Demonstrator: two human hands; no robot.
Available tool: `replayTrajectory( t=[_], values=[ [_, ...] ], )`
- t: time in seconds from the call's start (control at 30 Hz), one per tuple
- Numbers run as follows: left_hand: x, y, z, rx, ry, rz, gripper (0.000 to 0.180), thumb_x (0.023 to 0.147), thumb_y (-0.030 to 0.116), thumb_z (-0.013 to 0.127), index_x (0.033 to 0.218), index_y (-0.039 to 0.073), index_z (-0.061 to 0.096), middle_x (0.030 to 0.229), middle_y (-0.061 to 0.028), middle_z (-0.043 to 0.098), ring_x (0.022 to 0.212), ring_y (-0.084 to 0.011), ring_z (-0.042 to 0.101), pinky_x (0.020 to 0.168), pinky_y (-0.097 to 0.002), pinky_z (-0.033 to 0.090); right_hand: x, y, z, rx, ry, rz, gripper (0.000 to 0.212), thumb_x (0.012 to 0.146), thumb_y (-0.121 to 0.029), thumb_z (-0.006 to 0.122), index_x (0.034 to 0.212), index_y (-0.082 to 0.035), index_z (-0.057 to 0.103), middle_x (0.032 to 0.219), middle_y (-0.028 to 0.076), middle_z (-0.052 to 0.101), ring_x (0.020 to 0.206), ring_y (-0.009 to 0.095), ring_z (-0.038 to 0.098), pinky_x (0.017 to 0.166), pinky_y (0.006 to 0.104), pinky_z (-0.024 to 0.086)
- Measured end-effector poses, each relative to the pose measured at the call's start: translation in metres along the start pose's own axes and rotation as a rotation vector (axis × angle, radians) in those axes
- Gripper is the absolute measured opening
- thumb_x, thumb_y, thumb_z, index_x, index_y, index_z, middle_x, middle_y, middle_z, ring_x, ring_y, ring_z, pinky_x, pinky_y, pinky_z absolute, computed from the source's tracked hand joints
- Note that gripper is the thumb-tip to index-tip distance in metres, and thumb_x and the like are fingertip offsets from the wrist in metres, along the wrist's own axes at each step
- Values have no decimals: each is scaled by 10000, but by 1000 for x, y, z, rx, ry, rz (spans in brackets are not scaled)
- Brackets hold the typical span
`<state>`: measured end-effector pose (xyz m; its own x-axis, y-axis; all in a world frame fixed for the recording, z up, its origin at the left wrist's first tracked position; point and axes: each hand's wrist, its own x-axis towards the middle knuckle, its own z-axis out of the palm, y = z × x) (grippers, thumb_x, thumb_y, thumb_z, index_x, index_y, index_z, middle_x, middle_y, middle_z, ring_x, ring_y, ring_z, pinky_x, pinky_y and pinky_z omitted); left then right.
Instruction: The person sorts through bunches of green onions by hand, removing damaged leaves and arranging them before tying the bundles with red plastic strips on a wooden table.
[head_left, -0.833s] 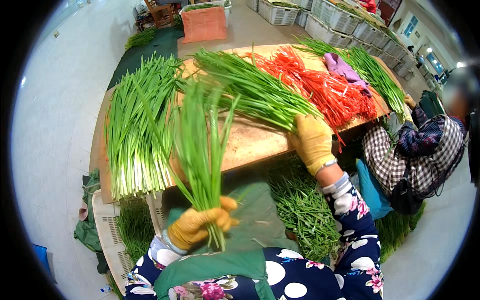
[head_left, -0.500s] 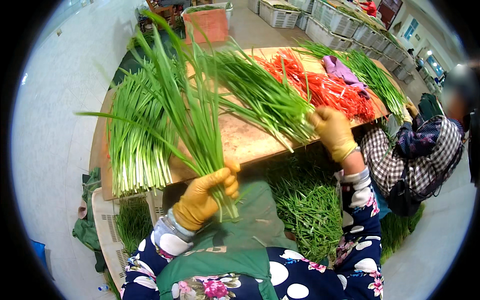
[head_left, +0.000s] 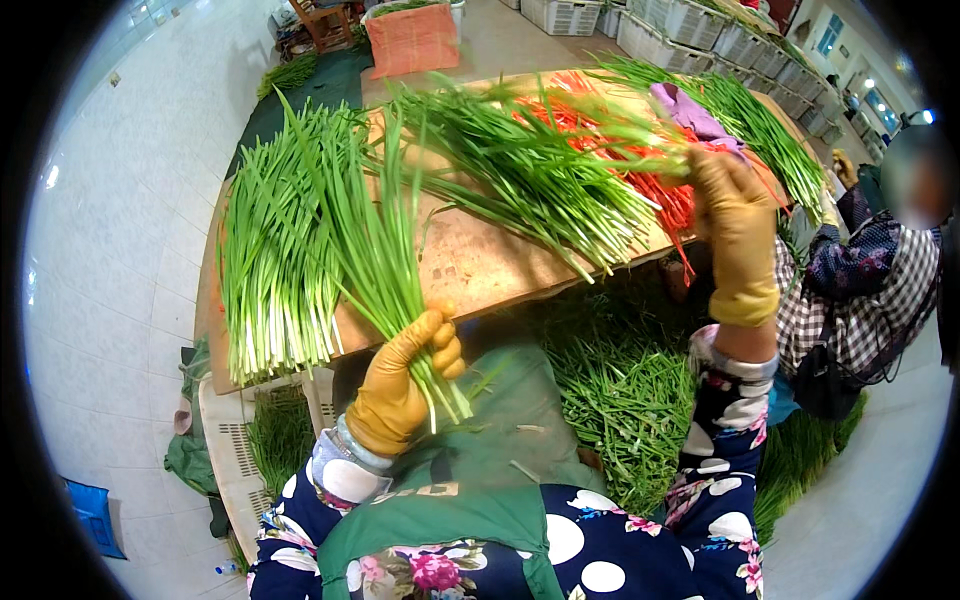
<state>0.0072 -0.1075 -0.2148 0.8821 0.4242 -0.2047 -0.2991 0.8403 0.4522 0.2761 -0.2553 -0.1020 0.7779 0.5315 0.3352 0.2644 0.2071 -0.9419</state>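
A green bunch is clasped low by the left hand's fingers, presumably for alignment, before the tabletop; above it, blurred stalks are pinched by the right hand.

Left fingers around 1 green bunch, right fingers around blurred bunch, near red strips

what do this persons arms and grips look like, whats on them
Left grip and right grip wear yellow-orange gloves; the right is blurred. Pale cuffs end the navy sleeves, which carry large white dots and pink flowers.
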Motion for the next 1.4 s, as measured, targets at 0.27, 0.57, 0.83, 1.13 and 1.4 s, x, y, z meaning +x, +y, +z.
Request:
replayTrajectory(
  t=[0.27, 0.57, 0.83, 1.13, 1.4],
  values=[
    [-17, -6, -21, 29, 86, 6, 233, 935, 144, 601, 1143, 40, 588, 1000, -82, 623, 678, -130, 501, 611, -266, 421, -65, 11, 25, -37, -127, 220, 220, 923, -217, 641, 799, -40, 681, 597, -48, 517, 482, 33, 391, 449, 206, 297],
    [-13, -42, -27, 321, 210, -44, 230, 911, 171, 653, 1081, 20, 618, 966, -64, 663, 777, -122, 634, 631, -227, 524, -180, 101, 50, -235, -414, 269, 125, 878, -117, 657, 850, 5, 668, 748, 125, 634, 653, 207, 595, 611, 310, 467],
    [2, -52, -5, 424, 176, 24, 192, 896, 171, 677, 1030, 38, 639, 888, 2, 649, 739, -69, 609, 630, -200, 509, -182, 115, 52, -153, -409, 373, 167, 866, -154, 662, 890, 12, 656, 782, 154, 640, 664, 251, 615, 622, 338, 475],
    [0, -52, 7, 446, 169, -50, 205, 914, 179, 653, 1062, 38, 635, 905, -3, 655, 747, -73, 614, 633, -197, 491, -168, 102, 56, -330, -561, 275, 220, 847, -199, 663, 896, 11, 622, 757, 200, 578, 682, 309, 584, 630, 373, 461],
    [8, -63, 7, 515, 221, 11, 222, 887, 202, 691, 1045, 55, 637, 882, 7, 642, 718, -79, 588, 618, -208, 479, -165, 95, 30, -339, -648, 281, 207, 855, -212, 643, 872, -6, 629, 758, 202, 591, 657, 341, 573, 605, 381, 460]
  ],
)
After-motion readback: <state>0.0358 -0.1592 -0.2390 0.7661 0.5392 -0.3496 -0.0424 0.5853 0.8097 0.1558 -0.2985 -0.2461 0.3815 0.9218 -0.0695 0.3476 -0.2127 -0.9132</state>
